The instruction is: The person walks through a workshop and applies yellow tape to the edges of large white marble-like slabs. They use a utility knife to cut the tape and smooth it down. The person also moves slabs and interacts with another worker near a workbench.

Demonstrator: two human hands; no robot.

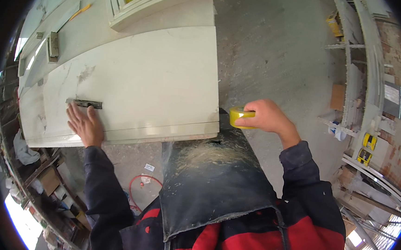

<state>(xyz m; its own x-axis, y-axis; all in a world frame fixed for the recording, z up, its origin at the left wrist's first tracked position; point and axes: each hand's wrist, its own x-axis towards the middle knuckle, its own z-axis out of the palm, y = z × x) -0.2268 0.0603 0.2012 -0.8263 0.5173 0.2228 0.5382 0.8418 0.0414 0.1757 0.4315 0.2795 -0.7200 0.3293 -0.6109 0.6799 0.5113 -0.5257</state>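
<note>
My right hand [265, 117] grips a roll of yellow tape [236, 117] by its side, out past the right end of a pale, smooth panel [155, 76]. On the left part of that panel my left hand [84, 122] lies flat, its fingers spread. Its fingertips touch or lie right beside a small dark flat piece [89, 104], whose exact kind I cannot tell. A worn dark apron [214, 174] hangs before me, its upper part close to the panel's near right corner.
Beyond the panel are a pale frame [160, 2], a yellow-handled tool [80, 11] and a small block [53, 45]. A red hose [131, 186] lies on the floor. Shelving [348, 58] stands at the right, with yellow tape rolls [369, 141] near it.
</note>
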